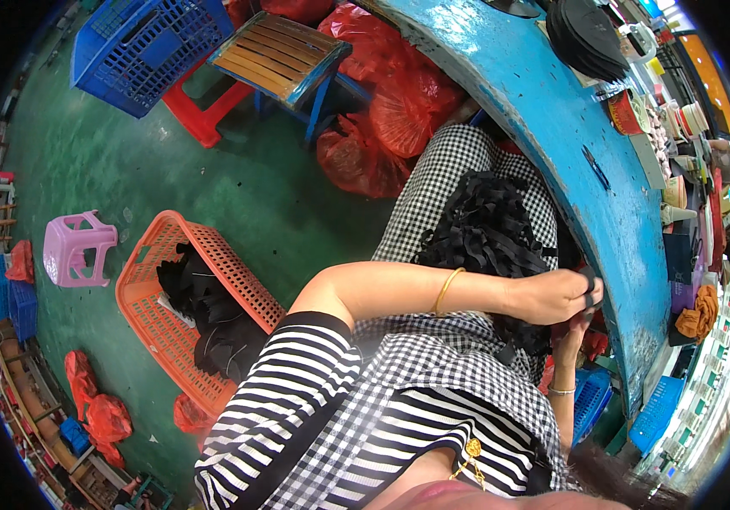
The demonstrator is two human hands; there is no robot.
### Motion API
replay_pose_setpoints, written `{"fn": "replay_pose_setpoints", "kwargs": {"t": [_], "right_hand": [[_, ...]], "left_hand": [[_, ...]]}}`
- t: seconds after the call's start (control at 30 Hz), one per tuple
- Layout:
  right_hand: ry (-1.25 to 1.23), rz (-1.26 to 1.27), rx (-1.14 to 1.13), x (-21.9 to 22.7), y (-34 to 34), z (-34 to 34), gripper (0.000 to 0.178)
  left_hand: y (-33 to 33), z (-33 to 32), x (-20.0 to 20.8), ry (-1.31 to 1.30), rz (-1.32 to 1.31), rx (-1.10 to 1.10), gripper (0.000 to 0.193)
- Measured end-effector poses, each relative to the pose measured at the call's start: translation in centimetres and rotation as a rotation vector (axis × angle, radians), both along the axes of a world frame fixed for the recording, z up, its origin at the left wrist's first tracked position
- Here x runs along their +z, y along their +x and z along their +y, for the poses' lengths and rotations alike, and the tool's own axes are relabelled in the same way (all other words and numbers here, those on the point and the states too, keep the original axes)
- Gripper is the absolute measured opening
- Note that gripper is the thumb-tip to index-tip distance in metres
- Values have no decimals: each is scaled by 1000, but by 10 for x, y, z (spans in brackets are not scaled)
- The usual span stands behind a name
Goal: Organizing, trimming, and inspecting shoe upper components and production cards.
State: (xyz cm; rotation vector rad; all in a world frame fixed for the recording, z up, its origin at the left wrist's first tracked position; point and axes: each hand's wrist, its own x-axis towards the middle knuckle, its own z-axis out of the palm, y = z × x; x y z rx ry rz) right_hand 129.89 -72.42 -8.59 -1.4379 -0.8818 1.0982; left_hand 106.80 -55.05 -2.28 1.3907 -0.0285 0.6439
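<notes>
- The left hand (552,295) reaches across the lap and its fingers pinch a small black piece (590,285) close to the near edge of the blue bench (552,127).
- The right hand (571,327) sits just under the left, touching the same piece; its fingers are mostly hidden, so I cannot tell whether they grip.
- The piece looks thin, soft and light, probably cut fabric or foam: it should bend freely, weigh almost nothing and not break. An edge pinch between thumb and fingertips seems the best hold.
- A heap of black strips (484,229) lies on the checked lap, touching the forearm; loose ends could snag or slide to the floor.
- An orange basket (157,246) with more black pieces stands on the green floor on the person's left, well apart from the hands.
- Further off stand a pink stool (76,246), a blue crate (140,51), a slatted stool (280,55) and red bags (390,102).
- On the bench, a stack of black discs (586,38) and small clutter lie toward the far edge, well clear of the hands.
</notes>
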Motion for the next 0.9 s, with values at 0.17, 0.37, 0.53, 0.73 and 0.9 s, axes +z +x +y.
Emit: {"fn": "replay_pose_setpoints", "kwargs": {"t": [0.17, 0.37, 0.53, 0.73, 0.9], "right_hand": [[-104, -684, 116, -5, -8, 12, 22], [-273, -776, 24, -42, 30, 0, 32], [-378, -578, -136, -33, 48, -10, 28], [3, -419, -463, 124, -4, 42, 24], [-181, -619, 26, 73, -24, 41, 38]], "left_hand": [[-44, 36, 60, -357, -481, -40, 26], [-96, 68, 70, -347, -277, 128, 27], [-69, 62, 21, -211, -249, -9, 22], [-56, 58, 4, -214, 27, -33, 17], [-37, 30, -11, -112, 70, 23, 19]]}}
